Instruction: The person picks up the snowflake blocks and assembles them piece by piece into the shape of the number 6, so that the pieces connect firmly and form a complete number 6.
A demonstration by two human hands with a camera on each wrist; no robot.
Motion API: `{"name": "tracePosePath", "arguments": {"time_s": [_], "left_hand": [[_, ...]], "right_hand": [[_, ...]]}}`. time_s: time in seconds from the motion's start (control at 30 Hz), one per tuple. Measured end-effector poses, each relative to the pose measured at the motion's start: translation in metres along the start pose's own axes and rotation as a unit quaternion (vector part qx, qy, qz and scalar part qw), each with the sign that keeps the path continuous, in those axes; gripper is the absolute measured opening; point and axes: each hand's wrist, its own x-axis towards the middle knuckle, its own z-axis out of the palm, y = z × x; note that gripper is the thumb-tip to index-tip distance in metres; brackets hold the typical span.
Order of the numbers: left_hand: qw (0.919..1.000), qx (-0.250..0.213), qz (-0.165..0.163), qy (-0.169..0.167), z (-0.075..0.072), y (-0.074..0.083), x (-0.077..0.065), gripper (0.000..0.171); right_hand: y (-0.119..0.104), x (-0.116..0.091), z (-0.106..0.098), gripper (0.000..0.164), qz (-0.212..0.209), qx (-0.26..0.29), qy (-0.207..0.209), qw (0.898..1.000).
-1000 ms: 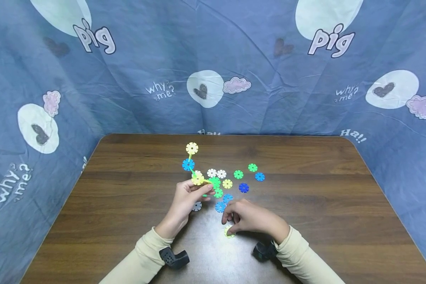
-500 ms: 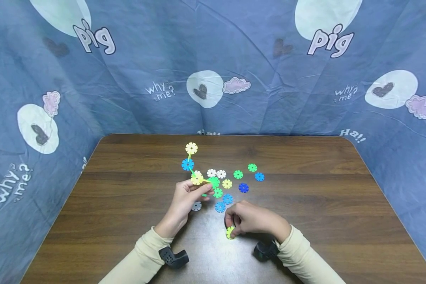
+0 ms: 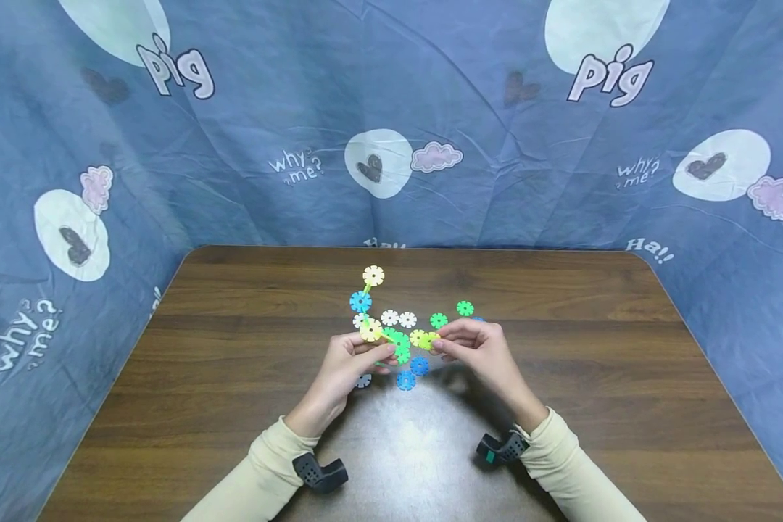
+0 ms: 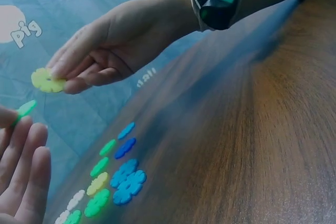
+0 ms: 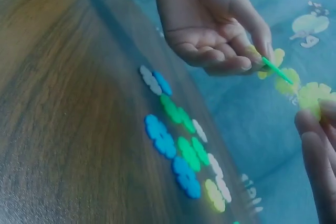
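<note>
In the head view, my left hand [image 3: 347, 368] pinches a green snowflake disc [image 3: 400, 343] between thumb and fingers. That disc ends a raised chain of slotted plastic discs, with a yellow disc [image 3: 370, 330], a blue disc [image 3: 360, 301] and another yellow disc [image 3: 373, 275] joined on. My right hand [image 3: 489, 357] pinches a loose yellow disc [image 3: 430, 341] just right of the green one. The left wrist view shows a small gap between the yellow disc [image 4: 46, 81] and the green disc [image 4: 26, 108]. Seen edge-on, the green disc [image 5: 277, 71] points toward the right hand's fingers.
Loose discs lie flat on the wooden table [image 3: 235, 406] beneath the hands, among them blue [image 3: 406, 380], white [image 3: 407, 319] and green [image 3: 465, 309] ones. Black devices are strapped to both wrists. A blue printed cloth [image 3: 391, 87] hangs behind and beside the table.
My right hand has picked the yellow disc off the table near the front and brought it up beside the green one. The left hand's chain has swung slightly right at its far end.
</note>
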Motion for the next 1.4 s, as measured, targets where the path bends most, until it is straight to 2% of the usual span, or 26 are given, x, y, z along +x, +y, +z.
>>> {"name": "tracePosePath", "arguments": {"time_s": [0.17,0.3,0.43,0.5,0.6,0.67,0.73,0.83,1.0,1.13,1.23,1.3,1.33,1.4], "left_hand": [[0.9990,0.006,-0.001,-0.043,0.000,0.000,-0.001,0.015],[0.9984,0.001,-0.003,-0.057,0.001,0.000,-0.001,0.012],[0.9977,-0.002,-0.015,-0.066,0.002,0.001,-0.001,0.010],[0.9974,-0.001,-0.018,-0.070,0.002,0.001,-0.002,0.011],[0.9973,-0.004,-0.020,-0.071,0.003,0.003,-0.003,0.012],[0.9974,-0.006,-0.020,-0.069,0.003,0.004,-0.004,0.012],[0.9974,-0.009,-0.022,-0.068,0.003,0.005,-0.004,0.011],[0.9971,-0.007,-0.021,-0.073,0.002,0.006,-0.005,0.011],[0.9968,-0.007,-0.013,-0.079,0.003,0.006,-0.006,0.011],[0.9972,-0.009,-0.004,-0.074,0.005,0.005,-0.006,0.011],[0.9978,-0.004,0.007,-0.065,0.006,0.005,-0.006,0.013],[0.9984,0.000,0.014,-0.054,0.007,0.006,-0.005,0.013],[0.9987,0.001,0.016,-0.049,0.006,0.006,-0.005,0.013],[0.9992,0.003,0.016,-0.038,0.006,0.007,-0.004,0.012]], "right_hand": [[-0.001,-0.001,0.003,0.011,-0.025,0.002,-0.022,0.999],[0.000,-0.002,0.005,0.009,-0.037,0.001,-0.037,0.999],[0.004,-0.004,0.007,0.009,-0.090,-0.049,-0.038,0.994],[0.006,-0.004,0.008,0.012,-0.141,-0.092,-0.032,0.985],[0.006,-0.004,0.009,0.018,-0.218,-0.149,-0.024,0.964],[0.005,-0.004,0.010,0.022,-0.254,-0.171,-0.025,0.952],[0.004,-0.005,0.010,0.024,-0.272,-0.181,-0.028,0.945],[0.004,-0.005,0.011,0.025,-0.283,-0.180,-0.034,0.941],[0.004,-0.005,0.013,0.026,-0.288,-0.177,-0.037,0.940],[0.004,-0.005,0.013,0.024,-0.272,-0.189,-0.028,0.943],[0.005,-0.005,0.013,0.025,-0.213,-0.213,-0.031,0.953],[0.007,-0.004,0.013,0.030,-0.160,-0.247,-0.041,0.955],[0.008,-0.003,0.012,0.032,-0.131,-0.266,-0.049,0.954],[0.011,-0.002,0.011,0.033,-0.088,-0.310,-0.063,0.945]]}}
